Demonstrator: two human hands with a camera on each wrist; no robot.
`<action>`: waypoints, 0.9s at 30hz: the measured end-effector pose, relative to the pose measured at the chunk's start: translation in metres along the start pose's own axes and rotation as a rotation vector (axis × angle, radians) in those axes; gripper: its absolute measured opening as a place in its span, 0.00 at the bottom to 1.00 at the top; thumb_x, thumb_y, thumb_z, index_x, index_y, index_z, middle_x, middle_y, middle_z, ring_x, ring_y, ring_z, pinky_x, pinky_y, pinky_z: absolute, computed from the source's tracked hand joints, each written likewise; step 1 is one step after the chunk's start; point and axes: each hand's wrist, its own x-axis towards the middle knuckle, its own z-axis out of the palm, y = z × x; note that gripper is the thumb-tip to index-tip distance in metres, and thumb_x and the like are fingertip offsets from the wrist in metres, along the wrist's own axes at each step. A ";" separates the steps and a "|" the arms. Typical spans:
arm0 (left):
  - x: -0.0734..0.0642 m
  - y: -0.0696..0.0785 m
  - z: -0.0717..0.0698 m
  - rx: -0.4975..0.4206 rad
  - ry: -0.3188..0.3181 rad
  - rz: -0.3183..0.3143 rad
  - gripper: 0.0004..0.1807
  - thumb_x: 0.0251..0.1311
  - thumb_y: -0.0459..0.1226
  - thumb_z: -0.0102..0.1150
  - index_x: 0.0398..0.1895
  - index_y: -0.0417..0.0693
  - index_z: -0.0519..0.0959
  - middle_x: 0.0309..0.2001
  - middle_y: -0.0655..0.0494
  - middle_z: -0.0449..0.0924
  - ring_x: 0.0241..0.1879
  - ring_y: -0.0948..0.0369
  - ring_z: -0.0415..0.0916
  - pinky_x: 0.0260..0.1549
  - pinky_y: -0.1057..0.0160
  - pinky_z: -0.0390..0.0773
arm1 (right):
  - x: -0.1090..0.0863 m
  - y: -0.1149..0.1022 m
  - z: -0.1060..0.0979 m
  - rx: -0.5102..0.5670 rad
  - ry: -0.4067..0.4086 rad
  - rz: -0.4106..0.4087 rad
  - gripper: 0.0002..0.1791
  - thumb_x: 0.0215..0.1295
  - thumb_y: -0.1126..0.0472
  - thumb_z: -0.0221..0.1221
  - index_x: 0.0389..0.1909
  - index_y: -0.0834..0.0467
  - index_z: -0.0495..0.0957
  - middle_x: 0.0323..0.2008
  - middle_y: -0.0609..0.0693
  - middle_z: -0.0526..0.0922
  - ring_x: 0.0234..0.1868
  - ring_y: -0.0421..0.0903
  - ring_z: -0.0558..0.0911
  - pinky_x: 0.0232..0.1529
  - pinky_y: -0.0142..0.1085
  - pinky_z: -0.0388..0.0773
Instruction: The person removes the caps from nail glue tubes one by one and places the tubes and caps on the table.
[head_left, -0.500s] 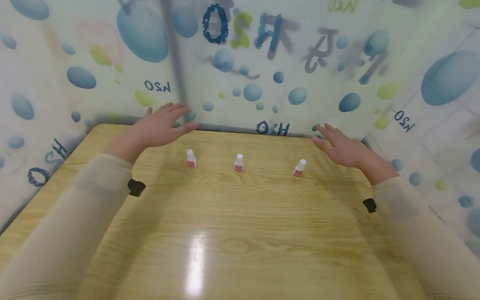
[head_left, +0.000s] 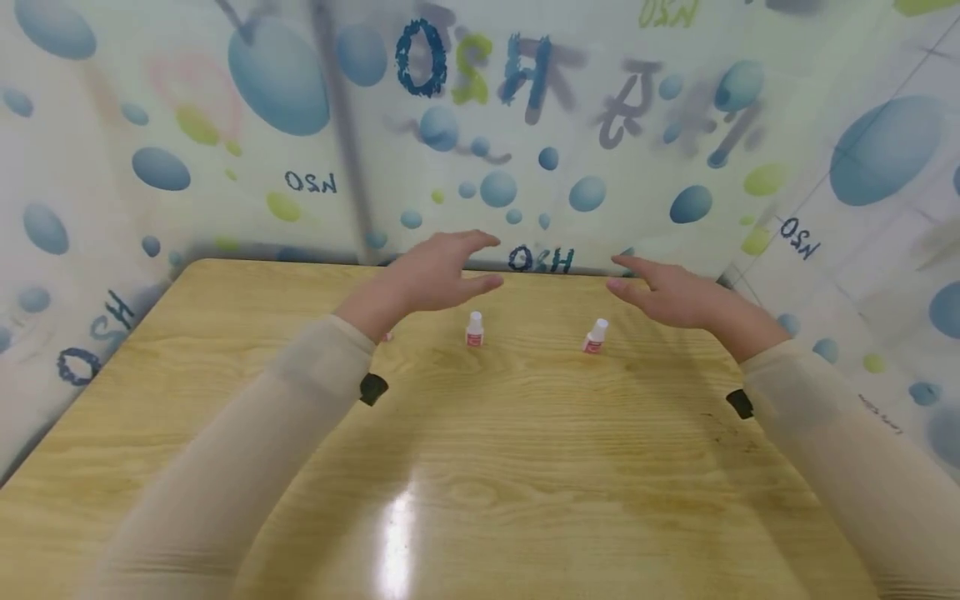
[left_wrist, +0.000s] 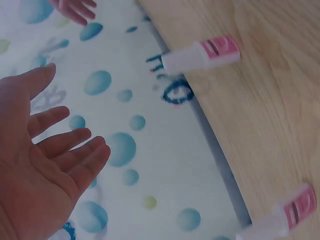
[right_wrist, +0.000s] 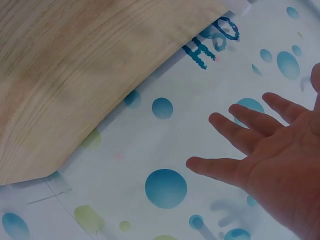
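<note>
Three small white bottles with red labels stand in a row toward the far side of the wooden table. In the head view the middle bottle (head_left: pixel 475 330) and the right bottle (head_left: pixel 596 337) show fully; the left bottle (head_left: pixel 387 337) is mostly hidden behind my left wrist. My left hand (head_left: pixel 435 273) hovers above and behind the left and middle bottles, holding nothing, its fingers extended. To the right of the right bottle, my right hand (head_left: pixel 671 293) hangs in the air with fingers spread and nothing in it. Two bottles appear in the left wrist view, apart from the palm.
The wooden table (head_left: pixel 480 467) has a rounded far-left corner and a light glare at its front. Behind and beside it hangs a pale curtain (head_left: pixel 480 108) printed with blue and green bubbles and letters. A dark wrist-worn piece (head_left: pixel 372 388) sits under the left sleeve.
My left hand has swung right, from left of the left bottle to over the middle bottle, covering most of the left one. The right hand has moved slightly left. The bottles stand where they were.
</note>
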 end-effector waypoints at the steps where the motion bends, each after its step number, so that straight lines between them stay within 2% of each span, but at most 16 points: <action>1: 0.003 0.007 0.005 -0.014 0.004 0.016 0.39 0.79 0.57 0.54 0.84 0.51 0.60 0.83 0.52 0.62 0.82 0.50 0.62 0.81 0.46 0.63 | 0.000 -0.001 0.000 -0.003 0.004 -0.003 0.47 0.82 0.28 0.36 0.88 0.54 0.43 0.85 0.69 0.50 0.80 0.75 0.59 0.76 0.73 0.58; 5: 0.016 0.031 0.021 -0.076 0.009 0.036 0.37 0.79 0.55 0.55 0.83 0.51 0.61 0.81 0.52 0.66 0.79 0.52 0.67 0.79 0.49 0.67 | 0.000 -0.005 0.000 -0.006 0.020 -0.014 0.46 0.83 0.30 0.37 0.87 0.56 0.46 0.84 0.69 0.52 0.80 0.75 0.60 0.76 0.72 0.58; 9: 0.027 0.043 0.037 -0.097 0.003 0.035 0.37 0.78 0.55 0.56 0.83 0.50 0.62 0.80 0.51 0.69 0.78 0.52 0.70 0.78 0.49 0.70 | 0.000 -0.007 0.002 -0.001 0.021 -0.004 0.46 0.83 0.30 0.36 0.87 0.55 0.47 0.84 0.69 0.54 0.80 0.75 0.61 0.76 0.73 0.59; 16: 0.039 0.056 0.061 -0.131 0.001 0.019 0.38 0.78 0.54 0.56 0.83 0.50 0.62 0.80 0.51 0.69 0.78 0.52 0.69 0.78 0.49 0.69 | -0.004 -0.007 0.005 0.010 0.019 0.004 0.47 0.82 0.28 0.36 0.87 0.55 0.47 0.83 0.69 0.54 0.80 0.75 0.60 0.76 0.74 0.59; 22: 0.046 0.064 0.078 -0.110 -0.023 0.013 0.37 0.78 0.55 0.56 0.83 0.49 0.62 0.79 0.51 0.70 0.77 0.53 0.70 0.77 0.51 0.70 | -0.006 -0.006 0.008 -0.010 0.031 0.003 0.48 0.81 0.27 0.37 0.87 0.55 0.48 0.83 0.69 0.55 0.80 0.75 0.61 0.75 0.73 0.60; 27: 0.051 0.069 0.093 -0.126 -0.041 0.007 0.36 0.77 0.52 0.59 0.81 0.48 0.65 0.78 0.50 0.71 0.77 0.52 0.71 0.77 0.52 0.71 | -0.006 -0.002 0.016 -0.007 0.052 -0.027 0.46 0.83 0.31 0.40 0.86 0.58 0.51 0.82 0.69 0.58 0.79 0.73 0.63 0.76 0.71 0.62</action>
